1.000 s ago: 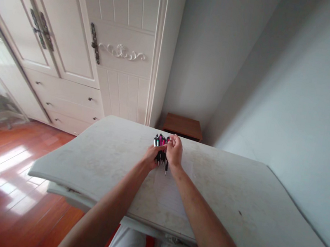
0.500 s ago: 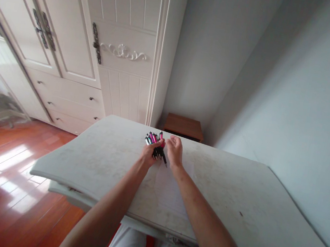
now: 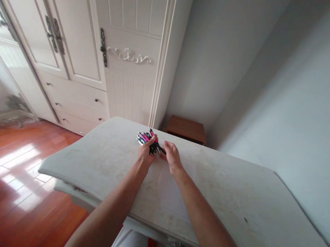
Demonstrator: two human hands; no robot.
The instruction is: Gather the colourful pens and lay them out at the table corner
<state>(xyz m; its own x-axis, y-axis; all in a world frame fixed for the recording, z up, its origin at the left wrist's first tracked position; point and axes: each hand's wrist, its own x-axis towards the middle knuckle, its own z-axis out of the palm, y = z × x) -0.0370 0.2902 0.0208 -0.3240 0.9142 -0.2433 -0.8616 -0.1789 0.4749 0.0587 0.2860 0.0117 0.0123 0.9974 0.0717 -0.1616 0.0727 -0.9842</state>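
Note:
My left hand is closed round a bundle of pens with pink, black and green barrels, tilted so their ends point up and to the left. My right hand rests just to the right of the bundle, fingers loosely apart, its fingertips at the pens' lower tips. Both hands are over the far middle of a worn white table. A sheet of white paper lies on the table under my right wrist.
A white wardrobe with drawers stands at the left behind the table. A small brown wooden stand sits in the corner past the table's far edge. Grey walls close in on the right. Red wooden floor spreads to the left.
My right hand has let go of the pens and opened. My left hand has tilted the bundle from upright over to the left.

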